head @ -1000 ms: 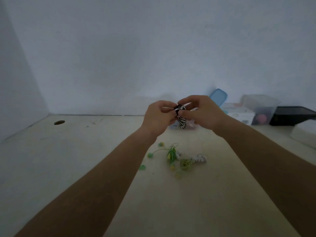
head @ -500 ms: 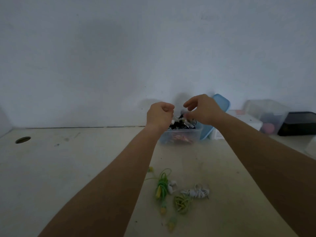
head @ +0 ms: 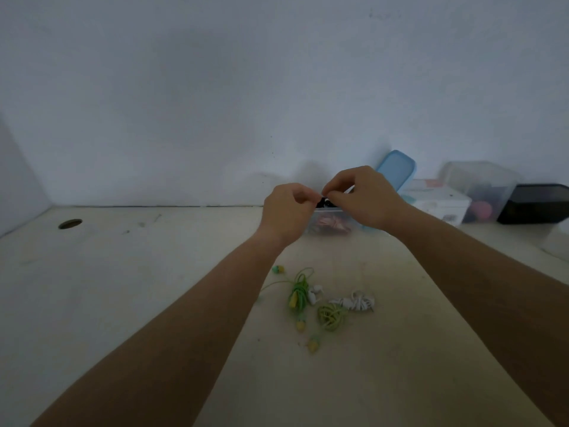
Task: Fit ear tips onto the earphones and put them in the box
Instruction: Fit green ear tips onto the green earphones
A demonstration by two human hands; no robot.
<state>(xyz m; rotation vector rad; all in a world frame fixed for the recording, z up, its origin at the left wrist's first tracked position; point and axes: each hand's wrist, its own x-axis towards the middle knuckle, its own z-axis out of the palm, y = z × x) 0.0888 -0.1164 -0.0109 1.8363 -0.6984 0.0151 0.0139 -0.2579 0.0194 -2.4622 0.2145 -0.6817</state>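
Table [head: 123, 303]: pale top meeting the wall along its far edge, with a round hole [head: 70, 224] at far left. There is open surface to the left and on the near side.

Forearms: both reach forward from the lower corners and converge over the far middle of the table.

Box [head: 331, 221]: clear, open upward, long axis left to right along the wall, mostly hidden behind the hands. A blue lid [head: 397, 167] leans on the wall just to its right, with further containers [head: 480, 183] beyond.

Left hand [head: 288, 211]: back toward the camera, fingers curled, thumb against forefinger. Cannot tell if it holds anything.

Right hand [head: 363, 198]: fingers curled downward, tips drawn together at the box's top. Grasp cannot be confirmed.

Black earphones [head: 324, 202]: a small dark part shows at the box rim, directly under both sets of fingertips. Orientation is not discernible.

Green earphones [head: 298, 294]: coiled on the table nearer the person, long axis running near to far.

White earphones [head: 357, 302]: bundled just to the right, lying crosswise
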